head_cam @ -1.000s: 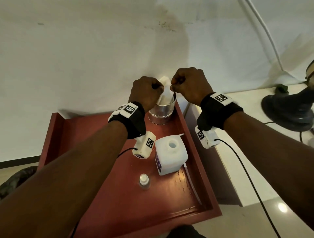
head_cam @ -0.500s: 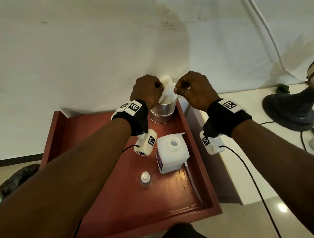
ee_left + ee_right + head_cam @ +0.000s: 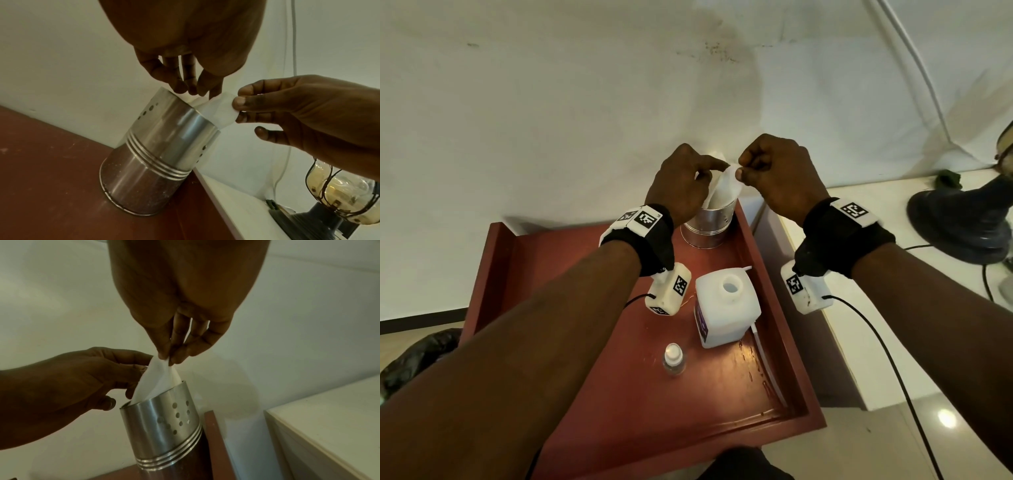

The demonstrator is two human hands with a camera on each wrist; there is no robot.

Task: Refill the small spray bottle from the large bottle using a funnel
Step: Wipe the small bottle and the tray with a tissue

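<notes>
A: While both hands are up at the metal cup [image 3: 707,228], what step is it?

B: Getting the funnel, prob. The right hand [image 3: 777,178] pinches the top edge of a white paper [image 3: 218,108] w/ thumb and first finger; other fingers are curled. The left hand [image 3: 681,186] has fingers pointing down, close together, tips at the paper by the cup rim. Can't tell if they grip it.

A: Where are the bottles?

B: On the red tray [image 3: 619,428]. The big white bottle [image 3: 726,308] stands w/ its cap off, in front of the cup. The small bottle [image 3: 674,358] stands near it, closer to the person, w/ a white top.

A: Next?

B: Prob lift the paper out, then open the small bottle. Paper bends easy, so go slow.
</notes>
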